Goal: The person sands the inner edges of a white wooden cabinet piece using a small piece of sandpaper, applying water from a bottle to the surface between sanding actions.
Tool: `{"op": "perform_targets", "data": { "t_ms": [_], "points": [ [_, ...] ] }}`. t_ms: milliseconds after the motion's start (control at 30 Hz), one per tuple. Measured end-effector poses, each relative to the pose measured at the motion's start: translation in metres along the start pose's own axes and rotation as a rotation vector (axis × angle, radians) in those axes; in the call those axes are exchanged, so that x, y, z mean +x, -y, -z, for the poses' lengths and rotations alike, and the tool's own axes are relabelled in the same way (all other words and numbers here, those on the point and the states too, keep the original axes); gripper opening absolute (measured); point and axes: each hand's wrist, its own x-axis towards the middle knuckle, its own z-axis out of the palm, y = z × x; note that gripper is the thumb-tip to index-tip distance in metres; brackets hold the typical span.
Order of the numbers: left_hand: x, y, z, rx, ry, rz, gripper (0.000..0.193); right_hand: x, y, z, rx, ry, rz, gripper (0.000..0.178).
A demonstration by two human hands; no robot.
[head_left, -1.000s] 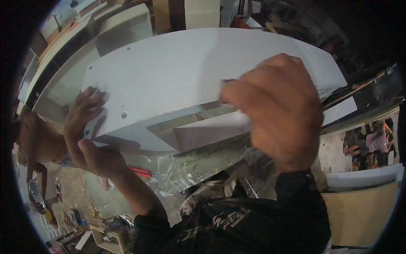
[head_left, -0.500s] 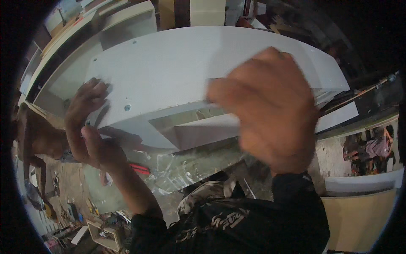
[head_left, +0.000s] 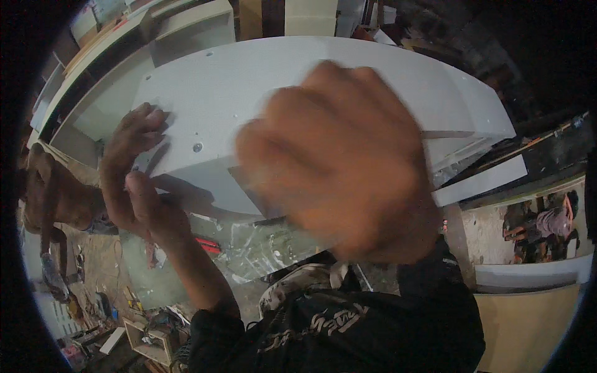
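Note:
A long white cabinet (head_left: 205,99) lies across the view, with a few small round fittings in its top face and an open recess in its near side. My left hand (head_left: 146,180) is curved round its left end, fingers over the top edge and thumb lower down. My right hand (head_left: 342,161) is a closed fist above the middle of the cabinet, close to the camera and blurred by motion. It hides part of the top and the recess; whatever it may hold does not show.
Beneath the cabinet is a greenish, paint-smeared surface (head_left: 249,248) with a red tool (head_left: 207,245) on it. Another person (head_left: 62,193) is at the far left. Pale boards (head_left: 522,323) stand at the lower right, and a wooden box (head_left: 149,339) sits among tools at the lower left.
My right fist has moved left along the cabinet and now covers most of the recess. My left hand keeps its place at the left end. The view has shifted slightly.

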Motion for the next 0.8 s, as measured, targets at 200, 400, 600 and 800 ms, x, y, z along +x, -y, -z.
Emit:
{"op": "perform_targets", "data": {
  "t_ms": [200,400,600,800],
  "points": [
    [0.003,0.001,0.009,-0.023,0.031,-0.035,0.052,0.002,-0.001,0.002,-0.050,0.043,0.005,0.015],
    [0.003,0.007,0.000,-0.047,0.044,-0.061,0.050,-0.007,-0.008,0.026,-0.122,0.104,-0.090,0.017],
    [0.000,0.007,0.010,-0.043,0.033,-0.031,0.053,0.009,0.009,-0.008,-0.031,0.000,0.014,0.023],
    [0.002,0.003,0.005,0.006,0.121,-0.065,0.052,-0.003,-0.007,0.014,0.007,0.081,-0.014,0.018]
  ]
}}
